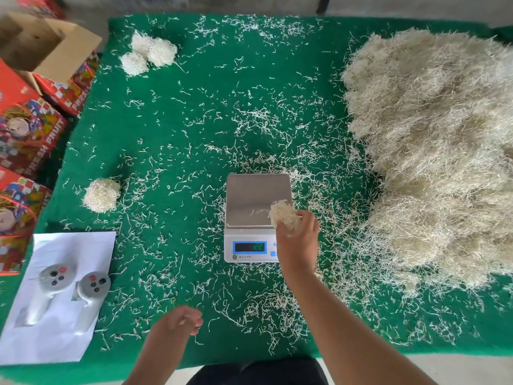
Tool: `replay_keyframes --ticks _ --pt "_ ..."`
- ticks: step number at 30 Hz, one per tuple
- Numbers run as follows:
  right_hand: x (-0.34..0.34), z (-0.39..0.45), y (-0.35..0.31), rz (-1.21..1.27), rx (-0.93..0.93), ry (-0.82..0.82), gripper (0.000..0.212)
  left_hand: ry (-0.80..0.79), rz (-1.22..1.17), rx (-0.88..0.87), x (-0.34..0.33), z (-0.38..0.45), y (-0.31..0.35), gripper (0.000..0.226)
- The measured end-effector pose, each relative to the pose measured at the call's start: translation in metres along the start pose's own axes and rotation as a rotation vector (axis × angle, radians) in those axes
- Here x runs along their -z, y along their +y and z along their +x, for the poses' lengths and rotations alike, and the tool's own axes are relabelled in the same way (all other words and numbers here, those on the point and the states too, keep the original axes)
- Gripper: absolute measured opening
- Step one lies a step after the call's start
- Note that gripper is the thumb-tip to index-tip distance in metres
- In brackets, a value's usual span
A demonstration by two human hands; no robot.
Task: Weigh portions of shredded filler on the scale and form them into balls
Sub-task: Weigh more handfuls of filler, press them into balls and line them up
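The scale [256, 218] sits on the green worktop [177, 129], and everything else is placed from it. The right hand [298, 240] reaches over the scale's near right corner, its fingers [305, 218] curled round a small tuft of shredded filler [283, 213] held at the right edge of the steel weighing plate; whether the tuft touches the plate cannot be told. The scale's lit display [250, 247] shows green digits too blurred to read.

The left hand [180, 320] hovers nearer the person than the scale and to its left, fingers loosely curled and holding nothing.

To the right of the scale lies the big heap of filler [433, 151], spreading along that whole side of the worktop. Left of the scale, well apart, rests one finished ball [102, 195]. Far beyond the scale and to its left, three more balls [150, 53] sit touching in a cluster. Loose strands are scattered all round the scale.

Near the person and left of the scale, a white sheet of paper [72, 245] carries two grey handheld controllers [69, 290]. Beyond the worktop's left edge stand red printed fruit boxes [27, 129] and an open cardboard box [41, 43].
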State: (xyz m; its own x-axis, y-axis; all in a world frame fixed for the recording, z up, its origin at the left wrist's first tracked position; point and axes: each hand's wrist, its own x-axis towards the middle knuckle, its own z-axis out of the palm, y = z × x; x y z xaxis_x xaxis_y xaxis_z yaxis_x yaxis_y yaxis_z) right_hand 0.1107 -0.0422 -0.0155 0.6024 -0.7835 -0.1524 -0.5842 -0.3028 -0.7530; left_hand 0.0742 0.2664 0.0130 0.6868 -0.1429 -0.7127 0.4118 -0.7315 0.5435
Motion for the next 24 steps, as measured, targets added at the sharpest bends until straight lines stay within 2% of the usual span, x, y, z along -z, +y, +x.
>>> replay_keyframes --ticks 3,7,9,12,13,15,18,20,22,24 --pt "-0.013 0.005 -0.016 0.001 -0.013 0.003 0.048 -0.011 0.018 0.003 0.002 -0.005 -0.006 0.016" --pt "-0.04 -0.019 -0.037 -0.078 0.106 -0.142 0.05 -0.008 0.004 0.05 0.005 -0.011 -0.017 0.014" --pt "-0.057 -0.046 -0.043 -0.058 0.17 -0.278 0.047 -0.018 -0.01 0.076 0.006 -0.013 -0.023 0.015" --pt "-0.077 -0.086 -0.048 -0.028 0.269 -0.635 0.04 -0.006 -0.027 0.109 0.007 -0.014 -0.031 0.015" --pt "-0.08 -0.097 -0.049 -0.035 0.313 -0.71 0.04 0.001 -0.04 0.122 0.007 -0.014 -0.034 0.016" --pt "-0.08 -0.108 -0.049 -0.022 0.354 -0.666 0.04 0.015 -0.057 0.135 0.009 -0.015 -0.037 0.017" --pt "-0.064 -0.1 -0.048 0.056 0.177 -0.386 0.038 0.022 -0.065 0.124 0.01 -0.018 -0.039 0.017" --pt "-0.052 -0.085 -0.044 0.085 0.07 -0.276 0.039 0.034 -0.069 0.12 0.009 -0.019 -0.04 0.015" --pt "-0.046 -0.073 -0.043 0.145 0.019 -0.312 0.041 0.024 -0.06 0.124 0.009 -0.019 -0.041 0.015" --pt "-0.044 -0.071 -0.045 0.265 -0.027 -0.439 0.039 0.023 -0.039 0.104 0.01 -0.02 -0.031 0.014"
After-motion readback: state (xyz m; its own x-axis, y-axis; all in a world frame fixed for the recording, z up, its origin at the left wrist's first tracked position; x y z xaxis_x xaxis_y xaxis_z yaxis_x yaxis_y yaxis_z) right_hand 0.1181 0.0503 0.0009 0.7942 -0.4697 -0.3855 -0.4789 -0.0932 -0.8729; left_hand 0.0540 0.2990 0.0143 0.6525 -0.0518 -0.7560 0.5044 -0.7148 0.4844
